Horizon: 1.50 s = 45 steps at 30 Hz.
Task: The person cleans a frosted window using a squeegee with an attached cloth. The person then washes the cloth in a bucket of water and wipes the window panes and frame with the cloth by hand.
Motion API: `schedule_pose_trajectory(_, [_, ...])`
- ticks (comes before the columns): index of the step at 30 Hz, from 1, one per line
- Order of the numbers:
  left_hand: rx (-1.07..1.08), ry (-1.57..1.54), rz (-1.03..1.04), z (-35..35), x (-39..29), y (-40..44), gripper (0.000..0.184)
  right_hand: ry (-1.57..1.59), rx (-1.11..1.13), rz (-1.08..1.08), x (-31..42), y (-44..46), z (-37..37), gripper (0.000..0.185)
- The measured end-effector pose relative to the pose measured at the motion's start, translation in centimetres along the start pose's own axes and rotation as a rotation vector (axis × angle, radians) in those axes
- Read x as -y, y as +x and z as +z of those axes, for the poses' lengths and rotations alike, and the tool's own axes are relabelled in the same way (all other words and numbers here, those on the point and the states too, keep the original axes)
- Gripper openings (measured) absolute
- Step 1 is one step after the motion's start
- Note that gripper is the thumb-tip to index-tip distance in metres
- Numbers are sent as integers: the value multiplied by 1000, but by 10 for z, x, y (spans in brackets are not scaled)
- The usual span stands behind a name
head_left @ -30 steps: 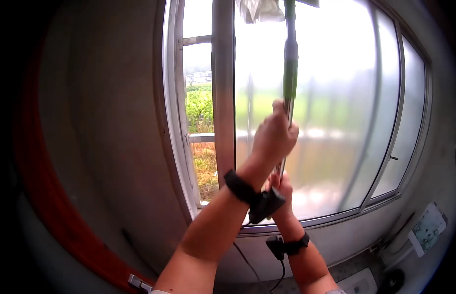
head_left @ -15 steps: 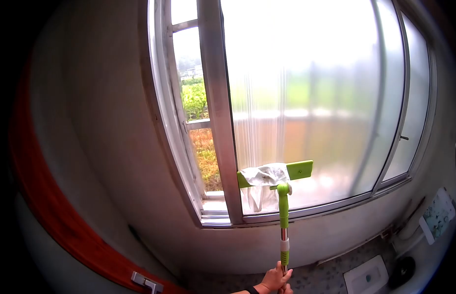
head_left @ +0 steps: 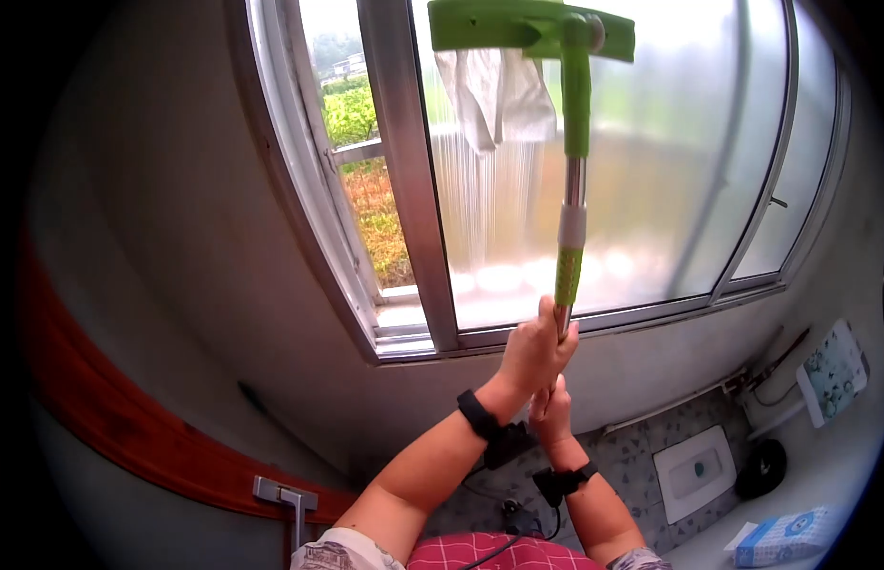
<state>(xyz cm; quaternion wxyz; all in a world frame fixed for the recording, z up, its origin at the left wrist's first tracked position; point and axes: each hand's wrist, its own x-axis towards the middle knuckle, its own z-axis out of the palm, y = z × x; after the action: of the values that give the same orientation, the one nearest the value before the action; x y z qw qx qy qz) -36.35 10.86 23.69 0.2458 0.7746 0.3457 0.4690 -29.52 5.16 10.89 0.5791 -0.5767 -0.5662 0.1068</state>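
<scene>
Wiper head climbs the frosted window

Since the frame 0.5 s ago, the green wiper head (head_left: 499,30) has gone from the bottom of the frosted window (head_left: 651,171) to well up it. Whether it touches the glass, I cannot tell. A white cloth (head_left: 499,100) hangs from it in front of the window, above pale vertical streaks (head_left: 485,204). The pole (head_left: 574,185) runs down from the head past the window's lower edge. There, 2 hands are wrapped around it: the left hand (head_left: 539,350) higher, near the window's sill, and the right hand (head_left: 553,413) just below, its fingers partly hidden. Each wrist wears 1 black strap (head_left: 477,415).

Left of the window, a gap shows green plants (head_left: 352,116) outside. Below the window, a squat toilet (head_left: 694,472) sits in the grey floor (head_left: 632,494), with a black round object (head_left: 761,468) beside it. Low and left of the window is a door handle (head_left: 286,491); low and right, a blue-and-white packet (head_left: 786,539).
</scene>
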Motion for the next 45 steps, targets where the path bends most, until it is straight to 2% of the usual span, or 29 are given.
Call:
schedule_pose_trajectory(4, [140, -3, -122, 49, 46, -90, 40, 9, 69, 61, -60, -92, -8, 32])
schedule_pose_trajectory(7, [398, -98, -324, 88, 75, -172, 49, -144, 209, 305, -106, -192, -35, 26])
schedule_pose_trajectory(9, [560, -149, -442, 107, 85, -214, 54, -164, 234, 456, -111, -246, -57, 25])
schedule_pose_trajectory(10, [616, -163, -484, 113, 85, -226, 51, -199, 261, 547, -109, -259, -61, 26])
schedule_pose_trajectory(11, [582, -184, -458, 119, 88, -234, 48, -193, 254, 556, -113, -264, -57, 26])
schedule_pose_trajectory(15, [584, -179, -474, 117, 79, -219, 46, -234, 215, 519, -108, -253, -62, 26])
schedule_pose_trajectory(17, [495, -136, -340, 108, 63, -179, 44, -209, 136, 413, -111, -215, -58, 27])
schedule_pose_trajectory(20, [247, -79, -33, 91, 30, -82, 36, -22, -44, 187, -60, -99, -46, 31])
schedule_pose_trajectory(21, [220, -51, 30, 79, 12, -44, 34, 31, -42, 264, -64, -68, -43, 32])
schedule_pose_trajectory(24, [148, -53, 182, 54, -37, 46, 29, 34, -135, 135, -42, 26, -49, 36])
schedule_pose_trajectory(26, [139, -29, 228, 44, -61, 78, 28, 102, -181, 148, -5, 60, -58, 37])
schedule_pose_trajectory(30, [151, -68, 166, 63, -42, 50, 29, 45, -130, 124, -47, 30, -61, 37])
schedule_pose_trajectory(32, [276, -44, 45, 87, -14, -1, 30, 30, -86, 182, -68, -24, -63, 37])
schedule_pose_trajectory(33, [337, -55, -18, 100, 0, -35, 32, -48, -119, 115, -68, -55, -65, 37])
schedule_pose_trajectory(34, [455, -102, -119, 112, 15, -70, 34, -55, -102, 193, -76, -93, -68, 36])
schedule_pose_trajectory(35, [540, -101, -172, 128, 32, -107, 36, -147, 9, 314, -109, -144, -72, 33])
schedule_pose_trajectory(36, [654, -155, -235, 134, 43, -139, 37, -142, -7, 297, -126, -161, -75, 33])
schedule_pose_trajectory(38, [713, -208, -356, 158, 62, -188, 44, -188, 40, 458, -143, -196, -84, 34])
schedule_pose_trajectory(41, [717, -278, -357, 167, 53, -182, 43, -264, 136, 754, -131, -248, -99, 42])
schedule_pose_trajectory(42, [727, -282, -348, 167, 45, -171, 43, -267, 123, 757, -117, -233, -103, 42])
schedule_pose_trajectory(44, [576, -249, -227, 167, 28, -131, 35, -103, -12, 345, -91, -173, -112, 44])
schedule_pose_trajectory(45, [509, -208, -139, 162, 13, -100, 35, -144, -55, 387, -83, -139, -113, 34])
